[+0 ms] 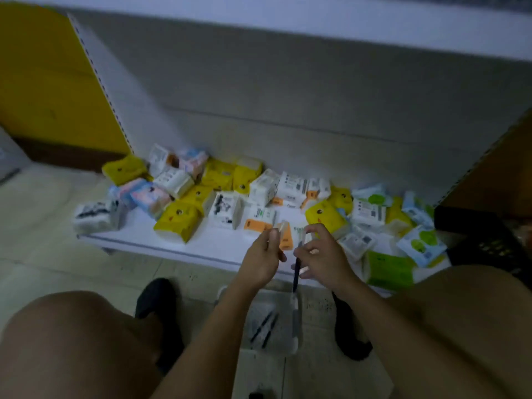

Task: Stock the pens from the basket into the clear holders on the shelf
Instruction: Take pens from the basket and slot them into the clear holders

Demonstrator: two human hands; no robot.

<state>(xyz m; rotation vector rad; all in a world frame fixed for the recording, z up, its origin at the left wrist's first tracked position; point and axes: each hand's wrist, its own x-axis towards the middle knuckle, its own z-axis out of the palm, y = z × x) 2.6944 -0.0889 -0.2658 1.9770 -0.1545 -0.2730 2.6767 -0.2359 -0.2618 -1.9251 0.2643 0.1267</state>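
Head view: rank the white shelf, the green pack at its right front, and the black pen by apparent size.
1. white shelf
2. green pack
3. black pen, smallest even though nearer the camera

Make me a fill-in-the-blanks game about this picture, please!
1. The right hand holds a dark ___.
2. The basket with more pens sits below both hands on the ___.
3. The left hand pinches a small ___ holder.

Missing words: pen; floor; clear.
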